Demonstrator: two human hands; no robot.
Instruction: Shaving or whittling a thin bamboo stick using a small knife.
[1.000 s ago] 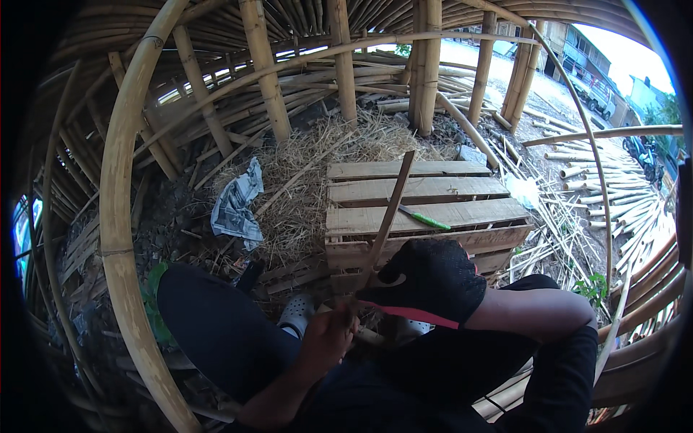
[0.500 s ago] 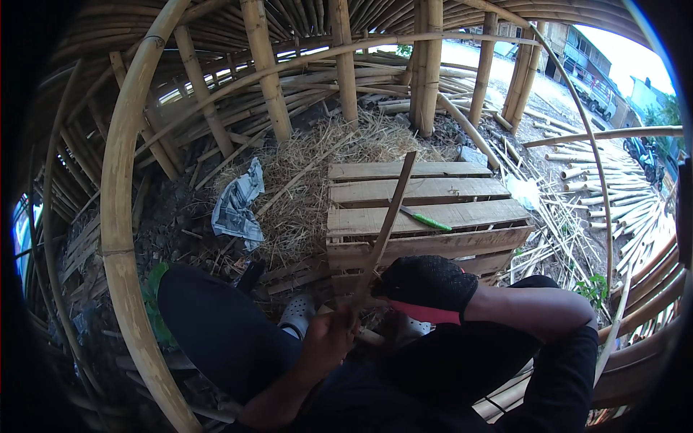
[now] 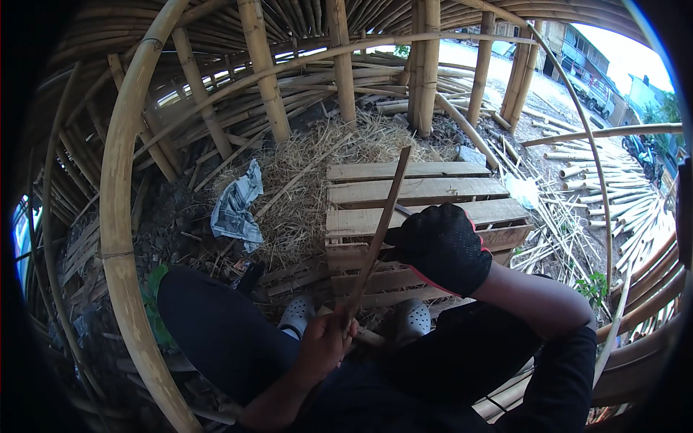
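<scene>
My bare left hand (image 3: 326, 345) is closed around the lower end of a long, flat bamboo strip (image 3: 383, 221), which slants upward and away. My right hand (image 3: 446, 249), in a black glove with a red edge, is closed at the strip's right side, partway up. Its fingertips meet the strip, and what they hold is hidden. Behind that hand, a knife lies on a slatted wooden crate (image 3: 411, 189); only its thin blade (image 3: 403, 210) shows, its handle covered by the glove.
Straw (image 3: 303, 187) and crumpled printed paper (image 3: 239, 204) lie left of the crate. A thick bamboo pole (image 3: 119, 231) curves up at my left. Bamboo posts (image 3: 428, 79) stand behind. Cut bamboo poles (image 3: 613, 195) are spread at the right. My grey clogs (image 3: 413, 320) are below the crate.
My gloved right hand has moved up and away along the strip, now covering the knife's green handle. The strip has tilted slightly leftward at its top; my left hand keeps its hold.
</scene>
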